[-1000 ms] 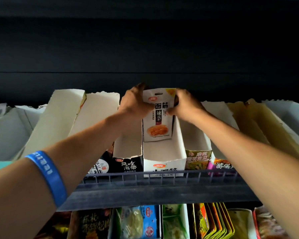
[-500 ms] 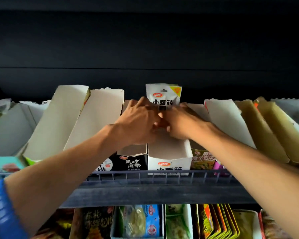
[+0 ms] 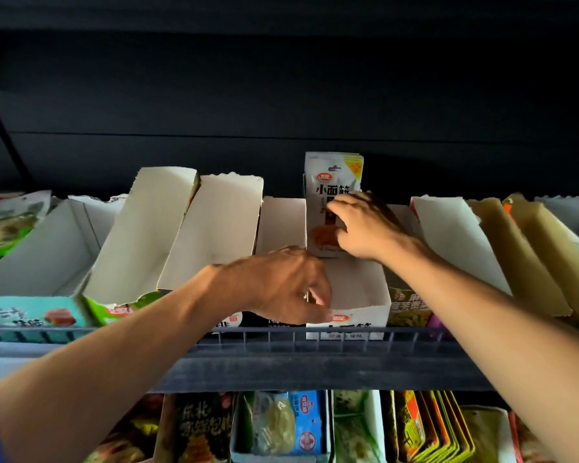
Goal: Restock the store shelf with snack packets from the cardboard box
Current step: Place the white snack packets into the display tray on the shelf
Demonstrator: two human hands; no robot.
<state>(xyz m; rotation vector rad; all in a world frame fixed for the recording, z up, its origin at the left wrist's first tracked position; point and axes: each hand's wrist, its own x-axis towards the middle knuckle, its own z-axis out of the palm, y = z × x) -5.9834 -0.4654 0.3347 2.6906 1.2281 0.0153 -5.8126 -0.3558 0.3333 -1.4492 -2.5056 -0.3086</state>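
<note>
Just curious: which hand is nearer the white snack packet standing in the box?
Right. The right hand touches the packet, fingers on its front. The left hand is lower, at the front left corner of the box, apart from the packet.

Your open room: front half of the white display carton [image 3: 355,289], bare floor between its side walls. Upright snack packets [image 3: 331,202] block its back end, your right hand [image 3: 365,228] against them. Left hand [image 3: 281,289] covers the carton's front-left corner. Wire rail [image 3: 315,335] fences the shelf edge; neighbouring cartons [image 3: 214,235] crowd both sides.
</note>
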